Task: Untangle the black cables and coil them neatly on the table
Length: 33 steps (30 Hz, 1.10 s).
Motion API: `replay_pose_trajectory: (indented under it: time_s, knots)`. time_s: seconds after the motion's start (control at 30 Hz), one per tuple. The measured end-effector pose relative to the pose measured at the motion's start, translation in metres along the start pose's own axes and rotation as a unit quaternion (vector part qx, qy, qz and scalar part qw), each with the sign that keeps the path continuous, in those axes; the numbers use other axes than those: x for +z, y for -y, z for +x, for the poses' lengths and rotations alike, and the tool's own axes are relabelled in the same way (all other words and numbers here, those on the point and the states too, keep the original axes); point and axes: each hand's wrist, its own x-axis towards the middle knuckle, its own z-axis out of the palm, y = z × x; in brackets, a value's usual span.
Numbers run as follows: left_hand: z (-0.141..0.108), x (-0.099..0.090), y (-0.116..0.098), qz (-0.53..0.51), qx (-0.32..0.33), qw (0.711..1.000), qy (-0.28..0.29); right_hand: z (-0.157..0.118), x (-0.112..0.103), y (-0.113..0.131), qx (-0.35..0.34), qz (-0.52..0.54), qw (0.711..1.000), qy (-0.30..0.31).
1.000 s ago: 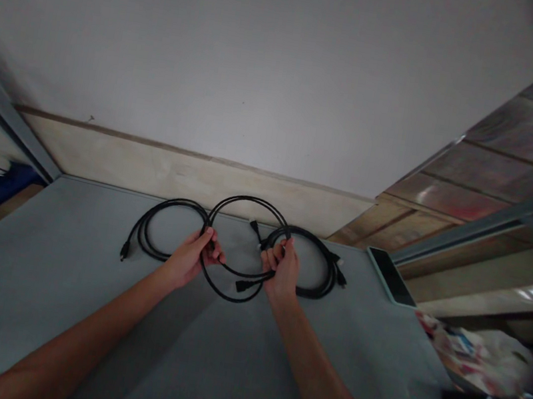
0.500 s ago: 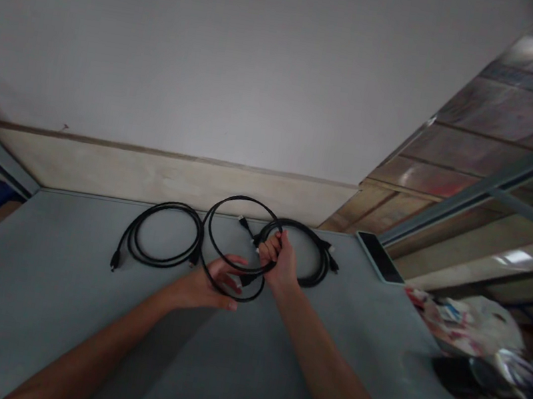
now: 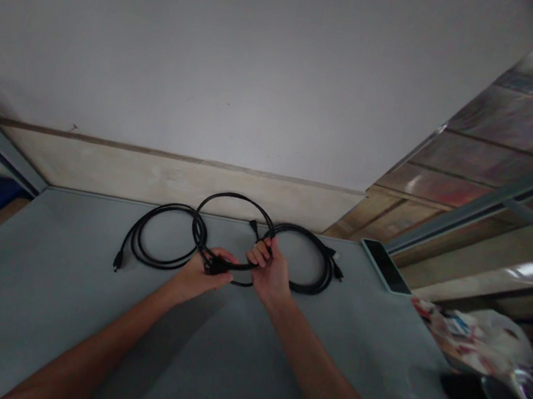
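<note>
A looped black cable point(image 3: 238, 196) is held up between both hands over the middle of the table. My left hand point(image 3: 201, 277) is closed round its lower left side, with a dark connector between thumb and fingers. My right hand point(image 3: 272, 268) grips the loop's right side, fingers curled. On the table to the left lies a coiled black cable point(image 3: 157, 264), its plug pointing toward the near side. Another coiled black cable point(image 3: 316, 288) lies to the right, partly behind my right hand, with plugs at its right edge.
The grey table point(image 3: 229, 369) meets a pale wall at its back. A phone point(image 3: 386, 267) lies at the back right edge. Beyond the right edge are plastic bags point(image 3: 497, 340) and a dark round object point(image 3: 468, 395).
My left hand has closed on the cable and its connector, where its fingers were apart before. The held loop has shifted slightly left and its strands lie closer together.
</note>
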Motion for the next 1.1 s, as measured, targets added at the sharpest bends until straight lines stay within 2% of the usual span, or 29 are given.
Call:
replay_pose_trajectory:
  time_s: [0.07,0.2,0.27,0.37,0.43,0.57,0.7,0.9,1.1]
  knots:
    - [0.003,-0.002,0.001,-0.076,-0.002,0.996,-0.051,-0.001,0.001,0.003,0.009,-0.03,0.999,0.017]
    - [0.005,-0.003,-0.002,-0.221,-0.018,0.967,-0.123,-0.004,0.001,0.004,0.038,-0.075,0.995,0.05]
    - [0.006,-0.003,-0.003,-0.248,-0.028,0.958,-0.143,-0.004,-0.001,0.002,0.051,-0.09,0.992,0.074]
    - [0.006,-0.005,-0.005,-0.265,-0.003,0.952,-0.155,-0.002,-0.004,0.002,0.072,-0.119,0.985,0.105]
    - [0.005,-0.006,-0.008,-0.281,0.021,0.949,-0.141,-0.001,-0.005,0.004,0.085,-0.137,0.979,0.128]
    - [0.003,-0.007,-0.019,-0.31,0.021,0.948,-0.067,-0.002,-0.003,0.005,0.097,-0.157,0.968,0.167]
    - [0.002,-0.015,-0.03,-0.319,0.021,0.947,-0.028,-0.004,-0.002,0.001,0.079,-0.179,0.969,0.152]
    - [0.005,-0.046,-0.032,-0.3,-0.058,0.952,0.0,0.004,-0.008,0.011,0.049,-0.16,0.98,0.105]
    - [0.003,-0.066,-0.03,-0.251,-0.138,0.957,0.038,0.005,-0.008,0.026,0.047,-0.228,0.967,0.105]
